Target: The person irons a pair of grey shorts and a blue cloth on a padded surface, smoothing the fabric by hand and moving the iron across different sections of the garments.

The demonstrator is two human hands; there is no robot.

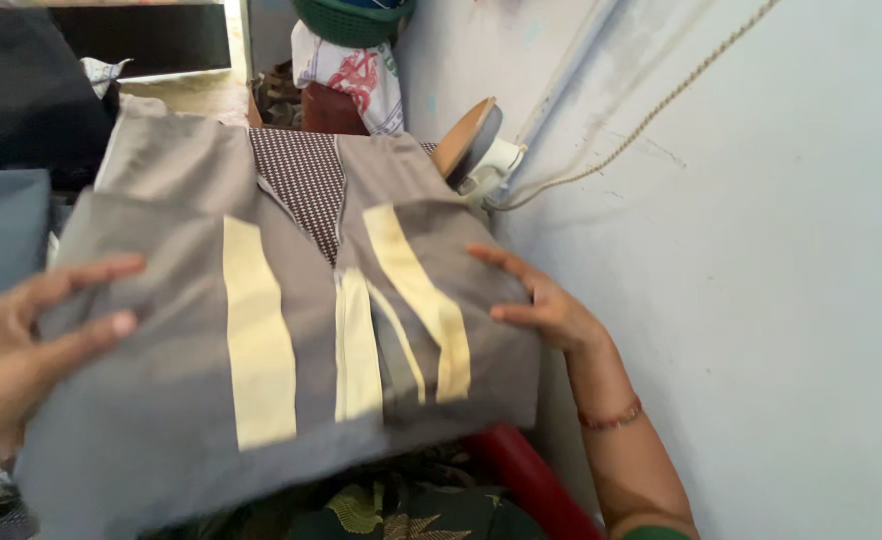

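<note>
Left hand (11,350) pinching the grey garment (291,330) at its left edge, thumb on top. Garment spread flat mid-frame. Right hand (541,300) pressing open-palmed on the right edge, not gripping. Could slide off rightward, probably toward the iron (476,145) at the wall.

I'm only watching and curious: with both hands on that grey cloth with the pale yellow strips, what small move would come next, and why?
Probably a gentle outward pull to flatten it. The left hand and right hand hold opposite edges of the grey garment, which sags in folds near the yellow strips.
</note>
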